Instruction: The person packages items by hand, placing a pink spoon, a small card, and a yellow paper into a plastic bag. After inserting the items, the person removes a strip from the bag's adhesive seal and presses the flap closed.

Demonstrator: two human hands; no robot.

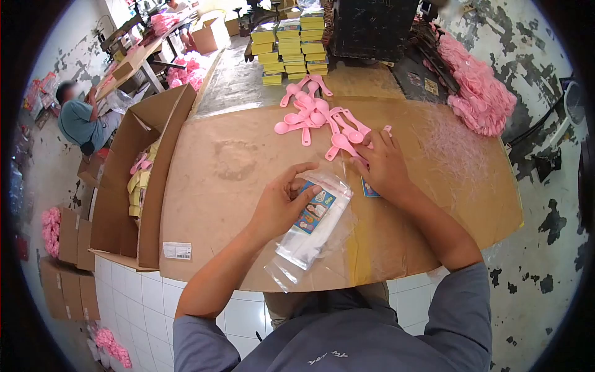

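My left hand (282,201) pinches a small blue printed card (316,208) between thumb and fingers. The card lies over a stack of clear plastic bags (304,245) on the cardboard-covered table. My right hand (384,164) is at the near right edge of a loose pile of pink plastic spoons (304,110). Its fingers close around the handle of one pink spoon (341,142), whose bowl points left. Below that palm, another blue card (370,188) is partly hidden.
An open carton (149,204) with yellow packs stands at the left edge. Stacked yellow card bundles (288,46) are at the back, beside a black box (374,30). Plastic shreds (455,146) and pink pieces (480,93) lie right. Another person (83,121) sits far left.
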